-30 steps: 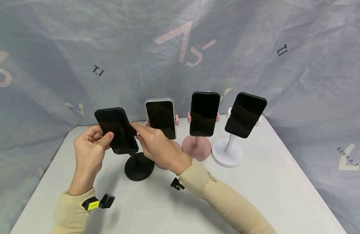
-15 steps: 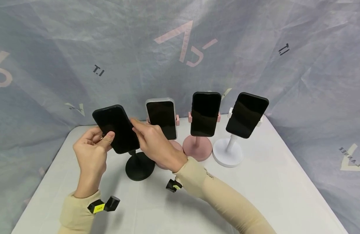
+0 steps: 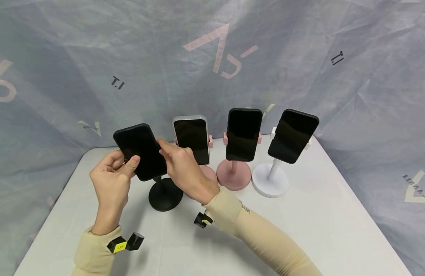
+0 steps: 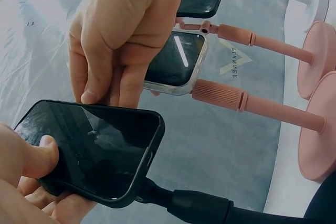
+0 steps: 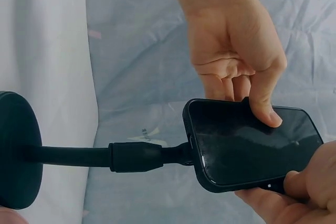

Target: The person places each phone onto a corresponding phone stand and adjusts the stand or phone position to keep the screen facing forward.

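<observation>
A black phone [image 3: 143, 151] sits tilted at the head of a black phone stand [image 3: 165, 195], at the left of the row. My left hand [image 3: 111, 182] holds its left edge, thumb on the screen and fingers behind. On the opposite long edge, my right hand [image 3: 186, 170] pinches the phone with thumb and fingertips. The left wrist view shows the right thumb at the edge of the phone [image 4: 100, 150]. In the right wrist view the stand's neck [image 5: 136, 157] meets the phone's lower end. The stand's clamp is mostly hidden behind the phone and fingers.
To the right, a clear-cased phone [image 3: 193, 140] and a black phone [image 3: 244, 134] stand on pink stands. Another black phone [image 3: 293, 136] leans on a white stand [image 3: 270, 180]. A grey printed cloth [image 3: 147, 57] hangs behind the white table [image 3: 319, 230].
My right fingers have moved up along the phone's edge, and the black clamp piece that showed there is now covered. The phone shifted slightly left, then back right. The other stands stay put.
</observation>
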